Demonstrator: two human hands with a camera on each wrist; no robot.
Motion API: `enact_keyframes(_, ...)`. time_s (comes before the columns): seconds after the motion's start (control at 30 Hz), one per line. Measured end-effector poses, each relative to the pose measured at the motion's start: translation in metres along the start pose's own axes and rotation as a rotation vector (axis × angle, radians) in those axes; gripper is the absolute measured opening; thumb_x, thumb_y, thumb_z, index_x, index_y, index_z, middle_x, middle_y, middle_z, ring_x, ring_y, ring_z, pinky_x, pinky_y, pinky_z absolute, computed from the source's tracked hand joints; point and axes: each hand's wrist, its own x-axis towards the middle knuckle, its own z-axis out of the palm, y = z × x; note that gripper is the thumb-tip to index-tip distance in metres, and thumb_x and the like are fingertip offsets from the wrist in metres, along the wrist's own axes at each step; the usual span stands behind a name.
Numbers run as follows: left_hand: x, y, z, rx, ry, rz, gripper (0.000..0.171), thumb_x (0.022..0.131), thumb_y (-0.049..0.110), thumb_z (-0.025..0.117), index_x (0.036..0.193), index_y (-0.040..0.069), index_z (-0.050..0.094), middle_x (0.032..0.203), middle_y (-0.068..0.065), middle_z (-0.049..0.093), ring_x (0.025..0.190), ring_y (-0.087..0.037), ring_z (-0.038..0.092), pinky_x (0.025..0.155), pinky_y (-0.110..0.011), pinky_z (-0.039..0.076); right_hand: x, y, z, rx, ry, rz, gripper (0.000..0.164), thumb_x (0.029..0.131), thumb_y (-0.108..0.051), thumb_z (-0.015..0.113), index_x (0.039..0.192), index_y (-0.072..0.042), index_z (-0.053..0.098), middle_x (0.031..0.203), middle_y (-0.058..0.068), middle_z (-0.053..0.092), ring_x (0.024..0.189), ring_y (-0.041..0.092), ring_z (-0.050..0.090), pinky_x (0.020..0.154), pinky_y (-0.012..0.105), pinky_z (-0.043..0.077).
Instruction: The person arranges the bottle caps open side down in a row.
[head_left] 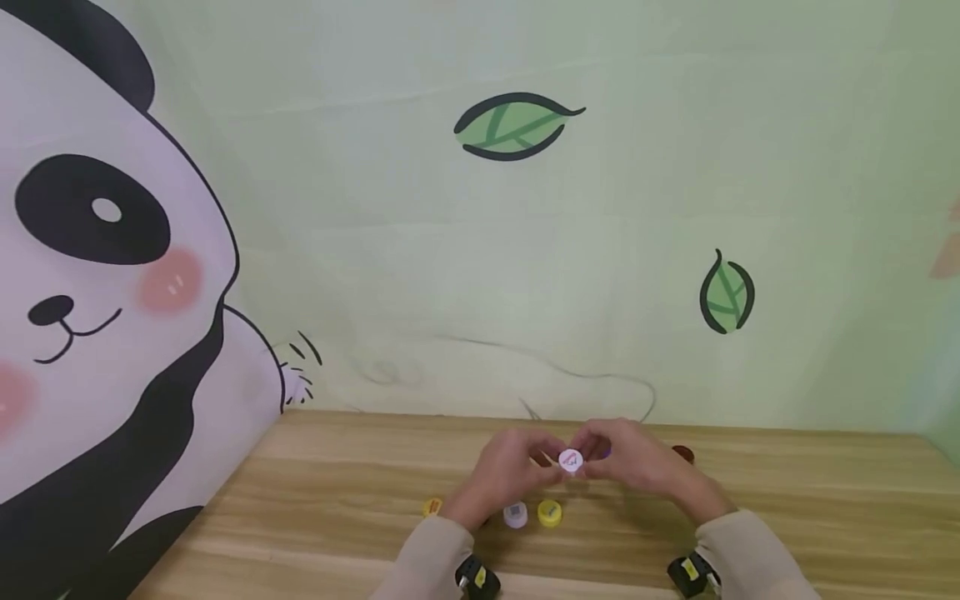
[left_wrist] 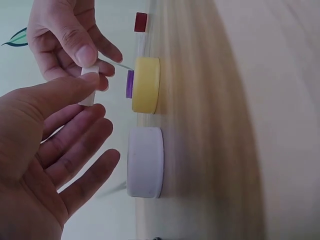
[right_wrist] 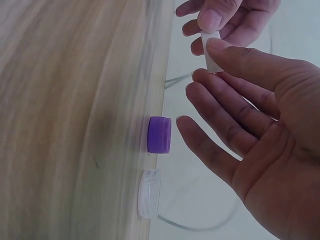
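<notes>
Both hands pinch one small white bottle cap (head_left: 571, 460) above the table, its printed top facing the head camera. My left hand (head_left: 506, 471) grips one side of it between thumb and fingers. Opposite, my right hand (head_left: 637, 458) holds the other side the same way. Seen edge-on in the left wrist view, the white cap (left_wrist: 88, 99) has the thumbs against it. Below the hands on the table lie a yellow cap (head_left: 550, 513) and a pale white cap (head_left: 515, 515). Behind my right hand's fingers, a purple cap (right_wrist: 159, 135) is mostly hidden in the head view.
An orange-yellow cap (head_left: 432, 507) lies by the left wrist, partly covered. A dark red cap (head_left: 682, 454) sits beyond the right forearm. The right wrist view has a clear ridged cap (right_wrist: 149, 194) beside the purple one. A printed cloth backdrop (head_left: 375, 250) rises behind the wooden table (head_left: 300, 533).
</notes>
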Motion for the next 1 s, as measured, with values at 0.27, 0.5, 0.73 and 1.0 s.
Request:
enact_keyframes(0.27, 0.0006, 0.0017, 0.0012, -0.049, -0.071, -0.016, 0.016, 0.084, 0.012, 0.092, 0.096, 0.015, 0.081, 0.085, 0.014, 0.076, 0.074, 0.001, 0.066, 0.07, -0.021, 0.053, -0.0029, 0.0023, -0.0017, 0.039, -0.064, -0.011, 0.017, 0.088, -0.006, 0.086, 0.099, -0.006, 0.073, 0.091, -0.001, 0.074, 0.086, 0.016, 0.069, 0.077, 0.031, 0.056)
enact_keyframes(0.5, -0.0038, 0.0013, -0.0022, -0.011, -0.108, -0.028, 0.02, 0.078, 0.014, 0.096, 0.091, 0.016, 0.081, 0.082, 0.015, 0.076, 0.074, 0.001, 0.064, 0.072, -0.02, 0.05, -0.0016, 0.0028, 0.0043, 0.093, -0.141, 0.0, 0.02, 0.086, -0.002, 0.085, 0.1, -0.004, 0.071, 0.091, 0.001, 0.073, 0.086, 0.018, 0.068, 0.075, 0.029, 0.057)
enact_keyframes(0.73, -0.0004, 0.0031, -0.0037, -0.009, -0.166, -0.044, 0.02, 0.079, 0.018, 0.096, 0.092, 0.015, 0.081, 0.085, 0.013, 0.076, 0.074, 0.003, 0.065, 0.075, -0.019, 0.051, 0.0013, 0.0017, 0.0001, 0.055, -0.184, 0.029, 0.023, 0.084, 0.001, 0.084, 0.1, -0.004, 0.068, 0.093, 0.003, 0.068, 0.087, 0.019, 0.065, 0.074, 0.029, 0.055)
enact_keyframes(1.0, -0.0025, 0.0058, 0.0002, -0.059, -0.221, -0.068, 0.022, 0.078, 0.013, 0.097, 0.093, 0.011, 0.081, 0.083, 0.01, 0.077, 0.073, 0.003, 0.067, 0.075, -0.018, 0.053, -0.0029, 0.0053, 0.0033, 0.033, -0.201, 0.052, 0.026, 0.082, -0.001, 0.088, 0.097, -0.006, 0.068, 0.092, 0.002, 0.065, 0.085, 0.018, 0.063, 0.074, 0.028, 0.054)
